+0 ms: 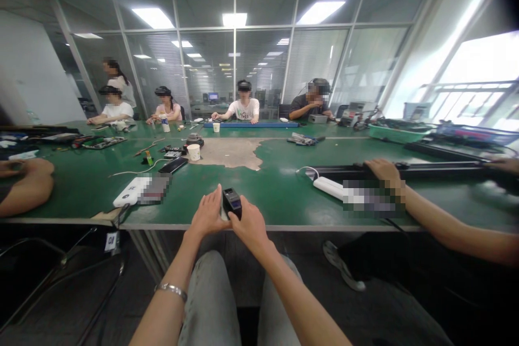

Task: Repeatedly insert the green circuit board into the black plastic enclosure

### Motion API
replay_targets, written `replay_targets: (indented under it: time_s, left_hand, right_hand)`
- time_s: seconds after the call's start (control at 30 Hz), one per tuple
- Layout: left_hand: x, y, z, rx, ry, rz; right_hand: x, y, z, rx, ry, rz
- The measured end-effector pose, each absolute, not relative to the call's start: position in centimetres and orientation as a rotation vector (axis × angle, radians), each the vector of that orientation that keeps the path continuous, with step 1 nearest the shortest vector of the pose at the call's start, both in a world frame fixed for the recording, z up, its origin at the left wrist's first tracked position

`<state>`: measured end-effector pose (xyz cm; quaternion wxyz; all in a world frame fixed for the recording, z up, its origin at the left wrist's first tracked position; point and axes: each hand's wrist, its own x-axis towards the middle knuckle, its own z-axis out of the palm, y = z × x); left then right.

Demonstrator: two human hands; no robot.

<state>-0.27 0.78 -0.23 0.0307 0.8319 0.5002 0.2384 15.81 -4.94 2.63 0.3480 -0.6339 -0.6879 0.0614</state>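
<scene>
My right hand [251, 223] is wrapped around a small black box-shaped device [232, 201] just above the front edge of the green table. A bluish patch, perhaps a screen or label, shows on the device's near face. Left of it, my left hand [207, 212] has its fingers stretched out and its thumb pointing toward the device. Whether the left thumb touches the device I cannot tell. A pale sliver shows between that hand and the box.
On the green table [279, 194] lie a white power bank [128, 191], a phone [173, 165], a paper cup [193, 152] and a bare brown patch [231, 154]. At right, another person's hand [383, 172] rests by a long black rail [438, 169]. Several people sit opposite.
</scene>
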Motion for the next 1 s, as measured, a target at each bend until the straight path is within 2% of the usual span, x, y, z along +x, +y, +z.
replay_targets:
  time_s: [0.37, 0.73, 1.0]
  left_hand:
    - [-0.1, 0.7, -0.5, 2.567, 1.571, 0.752]
    - [-0.2, 0.8, -0.1, 2.554, 1.605, 0.667]
    - [0.1, 0.8, 0.1, 2.569, 1.672, 0.557]
  right_hand:
    - [15.7, -4.6, 1.7, -1.653, -1.738, 0.133]
    - [17.4, -3.4, 3.5, -1.561, -1.562, 0.122]
    - [22.0, -2.5, 1.1, -1.623, -1.457, 0.087]
